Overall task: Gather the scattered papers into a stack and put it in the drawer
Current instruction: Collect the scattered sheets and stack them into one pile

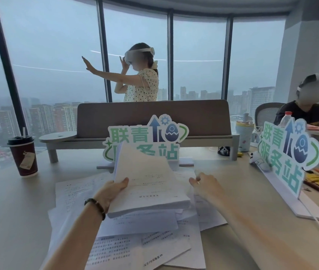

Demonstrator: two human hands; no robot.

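The left hand [114,189] grips a thick, curling paper stack [147,184] by its left edge, hiding loose sheets [127,248] beneath. The blurred right hand [203,182] hovers loosely open at its right edge; contact is unclear.

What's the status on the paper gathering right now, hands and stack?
Left hand grips the stack, lifted over the desk. Right hand reaching beside it, grip unclear. Loose papers still scattered below. No drawer visible.

A thick stack of papers [147,184] lay tilted above loose sheets [135,244] spread on the desk [8,211], the left hand [112,190] at its left edge and the right hand [203,183] just beside its right. Behind stood a sign [145,139], another sign [289,152] to the right. A cup [25,155] stood far left; a bench [154,121] lay behind the desk.
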